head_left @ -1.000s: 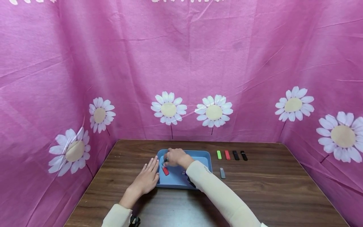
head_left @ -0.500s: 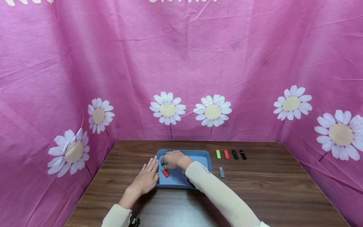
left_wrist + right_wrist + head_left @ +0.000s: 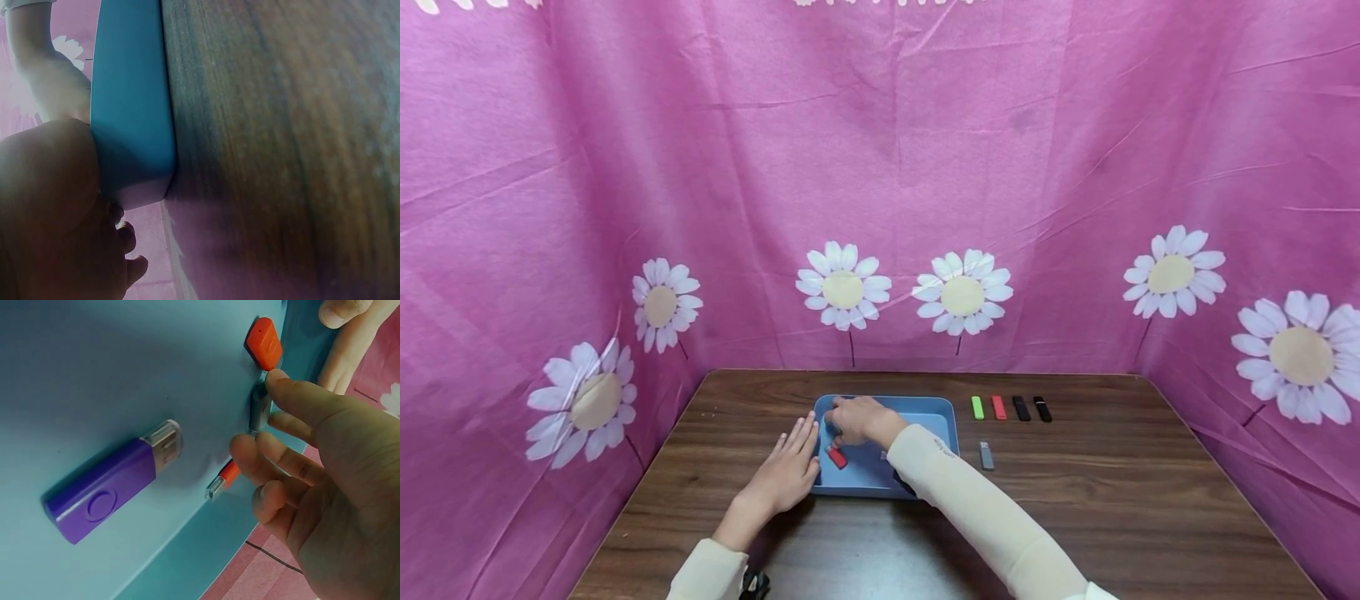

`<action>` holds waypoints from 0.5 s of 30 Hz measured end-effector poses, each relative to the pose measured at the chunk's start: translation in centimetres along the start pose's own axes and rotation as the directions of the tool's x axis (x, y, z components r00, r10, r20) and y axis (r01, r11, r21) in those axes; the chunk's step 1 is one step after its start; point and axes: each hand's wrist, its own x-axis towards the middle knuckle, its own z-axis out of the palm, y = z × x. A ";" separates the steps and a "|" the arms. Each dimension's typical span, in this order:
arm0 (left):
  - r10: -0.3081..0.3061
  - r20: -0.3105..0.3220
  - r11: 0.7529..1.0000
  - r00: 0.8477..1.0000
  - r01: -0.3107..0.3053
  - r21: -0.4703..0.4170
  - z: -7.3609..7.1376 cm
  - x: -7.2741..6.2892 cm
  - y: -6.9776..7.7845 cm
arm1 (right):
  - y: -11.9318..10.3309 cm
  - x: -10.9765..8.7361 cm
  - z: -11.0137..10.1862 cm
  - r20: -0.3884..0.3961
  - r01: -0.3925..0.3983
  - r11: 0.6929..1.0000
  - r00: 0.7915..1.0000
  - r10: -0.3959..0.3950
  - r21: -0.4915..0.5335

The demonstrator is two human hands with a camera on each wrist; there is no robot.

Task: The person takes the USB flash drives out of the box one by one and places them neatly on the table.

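Note:
A blue tray stands on the table with USB sticks inside. My left hand lies with straight fingers along the tray's left rim; the left wrist view shows its palm beside the tray wall. Over the tray's far left part, my right hand pinches a grey USB stick between thumb and fingers. Just beyond the thumb is a red USB stick. Another red one, its metal plug showing, is partly covered by the fingers. A purple USB stick with a clear-capped plug lies nearer the wrist camera.
Right of the tray, a row holds a green USB stick, a red one and two black ones. A grey USB stick lies in front of them. A pink flowered curtain surrounds the wooden table.
My right hand shifts slightly within the tray's far left part, and the grey stick by its fingers becomes hidden in the head view. The left hand stays put.

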 end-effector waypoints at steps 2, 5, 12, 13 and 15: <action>0.007 -0.008 1.000 1.000 -0.007 -0.004 0.0 0.0 0.1 | 0.0 0.0 0.0 0.001 0.000 1.000 1.000 0.000 -0.002; 0.012 -0.012 1.000 1.000 -0.012 -0.005 -0.1 -0.1 0.2 | 0.2 -0.1 0.1 0.010 -0.006 1.000 1.000 0.006 0.003; 0.012 -0.019 1.000 1.000 -0.012 0.004 -0.3 -0.2 0.3 | 0.8 -0.2 0.3 0.007 -0.017 0.999 1.000 0.017 0.027; 0.014 -0.024 1.000 1.000 -0.014 0.003 -0.2 -0.2 0.3 | 0.9 -0.3 0.3 0.005 -0.020 0.999 1.000 0.020 0.031; 0.016 -0.031 1.000 0.999 -0.016 -0.002 -0.2 -0.2 0.3 | 1.1 -0.4 0.2 0.006 -0.024 0.999 1.000 0.024 0.037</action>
